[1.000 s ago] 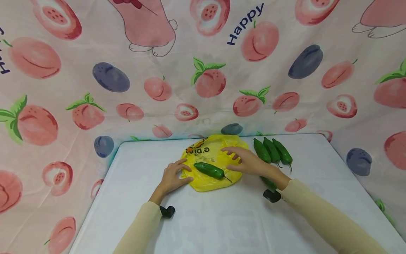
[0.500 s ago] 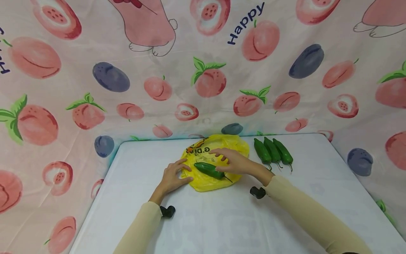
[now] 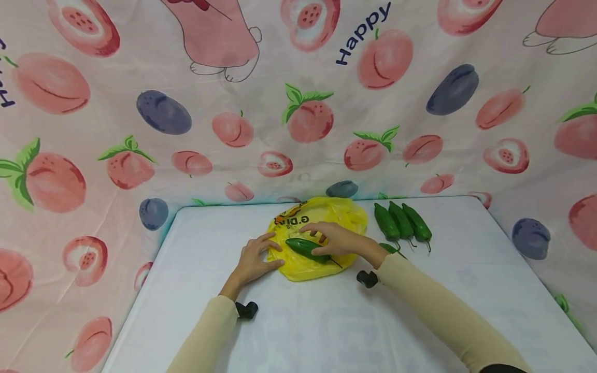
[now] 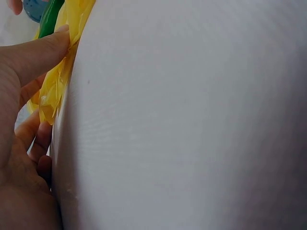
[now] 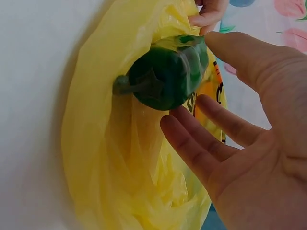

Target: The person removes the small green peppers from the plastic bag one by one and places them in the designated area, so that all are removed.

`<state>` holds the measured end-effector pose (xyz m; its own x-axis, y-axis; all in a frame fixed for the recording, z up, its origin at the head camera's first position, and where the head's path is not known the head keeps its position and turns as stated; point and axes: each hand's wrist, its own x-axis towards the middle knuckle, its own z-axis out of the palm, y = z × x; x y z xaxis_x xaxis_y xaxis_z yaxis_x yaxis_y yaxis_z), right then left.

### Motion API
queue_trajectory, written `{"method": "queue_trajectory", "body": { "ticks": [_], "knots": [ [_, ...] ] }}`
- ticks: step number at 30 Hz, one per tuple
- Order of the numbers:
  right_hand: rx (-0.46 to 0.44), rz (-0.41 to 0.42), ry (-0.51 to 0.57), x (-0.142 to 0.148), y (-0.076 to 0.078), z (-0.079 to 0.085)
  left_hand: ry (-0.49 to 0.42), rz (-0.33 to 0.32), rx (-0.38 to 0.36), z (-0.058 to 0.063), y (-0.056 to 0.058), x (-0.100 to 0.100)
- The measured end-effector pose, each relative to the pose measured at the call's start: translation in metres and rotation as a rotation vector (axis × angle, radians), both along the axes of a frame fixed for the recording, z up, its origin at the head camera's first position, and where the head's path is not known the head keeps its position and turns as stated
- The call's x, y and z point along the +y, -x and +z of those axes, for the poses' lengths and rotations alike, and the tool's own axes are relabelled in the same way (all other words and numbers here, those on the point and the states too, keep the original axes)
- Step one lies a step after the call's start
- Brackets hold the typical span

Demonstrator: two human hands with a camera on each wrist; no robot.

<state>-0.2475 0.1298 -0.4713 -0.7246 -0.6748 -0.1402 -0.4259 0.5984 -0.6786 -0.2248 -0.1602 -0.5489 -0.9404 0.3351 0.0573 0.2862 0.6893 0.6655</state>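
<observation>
A green chili pepper (image 3: 300, 247) lies on a yellow plastic bag (image 3: 345, 210) with black lettering, its stem toward the front right. My left hand (image 3: 254, 259) holds the bag's left edge, thumb at the front and fingers behind; in the left wrist view the yellow film (image 4: 55, 93) bunches between them. My right hand (image 3: 342, 241) reaches over the pepper's stem half with fingers loosely spread. The right wrist view has its thumb tip right at the pepper (image 5: 165, 74), the other fingertips (image 5: 175, 127) close along the opposite side.
Three green peppers (image 3: 402, 221) lie side by side at the back right of the white table (image 3: 298, 331). Another pepper (image 3: 388, 247) shows partly behind my right forearm. A fruit-printed cloth (image 3: 186, 140) hangs behind the table.
My right hand has moved left and slightly down, from the bag's right side to over the pepper on it. The left hand, the bag and that pepper stay in place.
</observation>
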Motion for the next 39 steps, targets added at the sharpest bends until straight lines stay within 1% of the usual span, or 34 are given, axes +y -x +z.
{"method": "queue_trajectory", "body": {
  "ticks": [7,13,23,33,39],
  "knots": [
    [-0.034,-0.034,-0.052,-0.008,0.002,-0.006,-0.001,0.01,-0.021,0.0,0.0,0.0],
    [-0.025,-0.013,-0.074,-0.012,0.004,-0.007,0.003,0.006,-0.022,0.001,0.0,0.0],
    [-0.001,0.038,-0.078,-0.014,0.0,-0.004,0.006,0.003,-0.02,0.002,0.0,0.0],
    [0.006,0.013,-0.151,-0.015,0.0,-0.005,0.0,0.005,-0.02,0.001,0.0,0.0],
    [0.016,0.025,-0.156,-0.016,0.001,-0.005,-0.002,0.004,-0.017,0.002,0.0,0.001]
  ]
}}
